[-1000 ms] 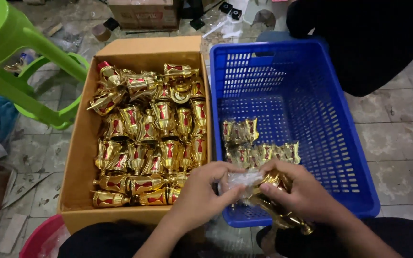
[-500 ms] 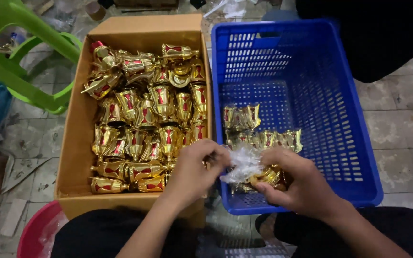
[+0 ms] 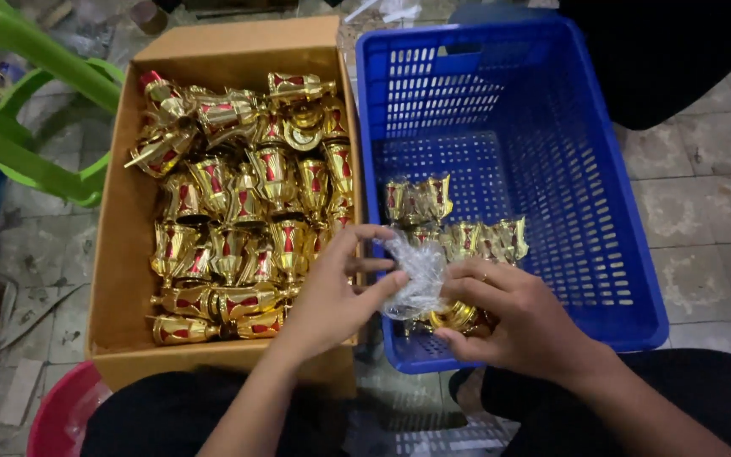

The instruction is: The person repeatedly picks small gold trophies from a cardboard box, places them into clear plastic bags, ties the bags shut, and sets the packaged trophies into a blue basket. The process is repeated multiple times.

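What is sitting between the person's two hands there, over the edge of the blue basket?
In the head view, a crumpled clear plastic bag is pinched between the left hand and the right hand.

A cardboard box (image 3: 129, 279) sits left of a plastic basket (image 3: 602, 220), the two touching side by side. Trophy pieces (image 3: 247, 211) fill the box; a few wrapped ones (image 3: 458, 220) lie in the basket (near its front wall). Both hands meet over the shared edge, left hand (image 3: 332, 296) and right hand (image 3: 509, 317), holding a plastic bag (image 3: 416, 275) around what seems another piece (image 3: 457, 317). A stool (image 3: 19, 101) stands far left.
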